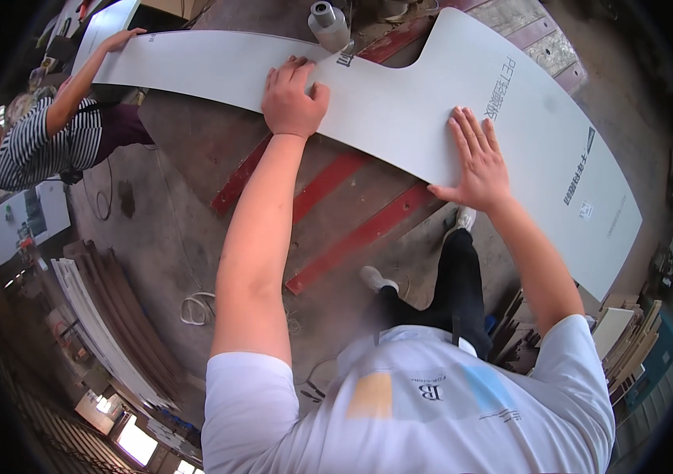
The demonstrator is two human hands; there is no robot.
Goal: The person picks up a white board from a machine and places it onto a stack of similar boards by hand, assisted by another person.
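Observation:
A long white panel (400, 110) with dark printing and a notch cut into its far edge stretches across the view. On its narrower stretch, my left hand (295, 96) rests palm down, its fingers slightly bent toward the far edge and its thumb apart. My right hand (479, 158) lies flat on the wider part by the near edge, fingers stretched out. Just beyond my left hand, a grey metal cylinder (328, 28) stands at the panel's far edge. At the left end, a co-worker's hand (122, 39) touches the panel.
The co-worker in a striped top (52, 130) stands at far left. Red metal bars (360, 237) show under the panel. Stacked boards (115, 324) lie at lower left, and more wood pieces (629, 340) at right. A pale strap (197, 308) lies on the floor.

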